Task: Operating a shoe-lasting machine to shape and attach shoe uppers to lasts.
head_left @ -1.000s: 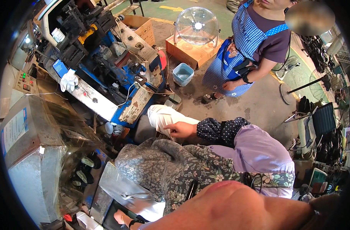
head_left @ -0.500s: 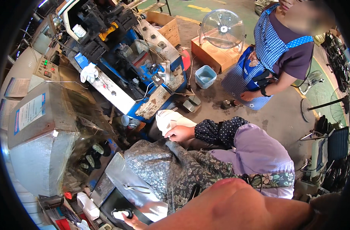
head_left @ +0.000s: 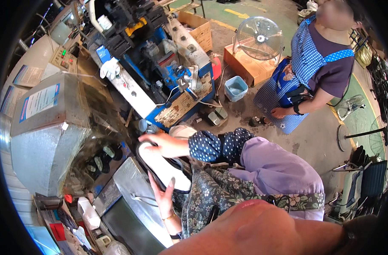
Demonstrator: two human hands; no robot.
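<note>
Both my hands grip a black-edged shoe (head_left: 157,163) with a white insole, held tilted over my lap. My right hand (head_left: 162,144), coming out of a dark polka-dot sleeve, wraps over the far end with fingers across the insole. Below, my left hand (head_left: 163,197) supports the shoe's side, its thumb pressed on the insole near the close end. A dark floral apron (head_left: 215,187) covers my lap. Close to my left hand, a metal hand tool (head_left: 143,199) lies on a shiny metal sheet (head_left: 128,180).
A grey metal housing (head_left: 53,127) with dark shoes inside its opening stands at left. Beyond is a blue-and-white machine (head_left: 181,108). A bucket (head_left: 236,88), a fan (head_left: 260,38) on a cardboard box, and a standing person (head_left: 313,72) are farther off. A cluttered tray (head_left: 70,229) is lower left.
My left hand has lifted a dark-and-white shoe from the lower left to my lap. My right hand has moved left from the apron edge onto the shoe. The view has shifted slightly.
</note>
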